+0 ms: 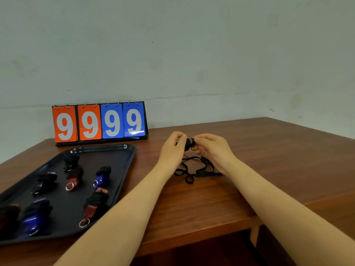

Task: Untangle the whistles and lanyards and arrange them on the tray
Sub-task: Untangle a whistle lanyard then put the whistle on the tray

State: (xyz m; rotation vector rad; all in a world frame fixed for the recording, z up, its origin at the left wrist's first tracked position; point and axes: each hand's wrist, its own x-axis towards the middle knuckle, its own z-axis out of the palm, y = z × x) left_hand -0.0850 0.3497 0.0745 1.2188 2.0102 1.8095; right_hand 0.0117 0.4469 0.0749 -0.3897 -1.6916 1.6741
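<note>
A black whistle (189, 144) is held a little above the wooden table, between both hands. My left hand (172, 150) grips its left side and my right hand (211, 150) pinches its right end. Its black lanyard (194, 169) hangs down and lies in loose loops on the table under my right hand. To the left lies a dark tray (123, 160) holding several whistles with wound lanyards, among them a blue whistle (101, 178), a red whistle (74, 179) and a black one (45, 182).
A flip scoreboard (99, 122) reading 9999 stands against the wall behind the tray. The wooden table (249, 150) ends in a front edge near my forearms, with a lower surface at the right.
</note>
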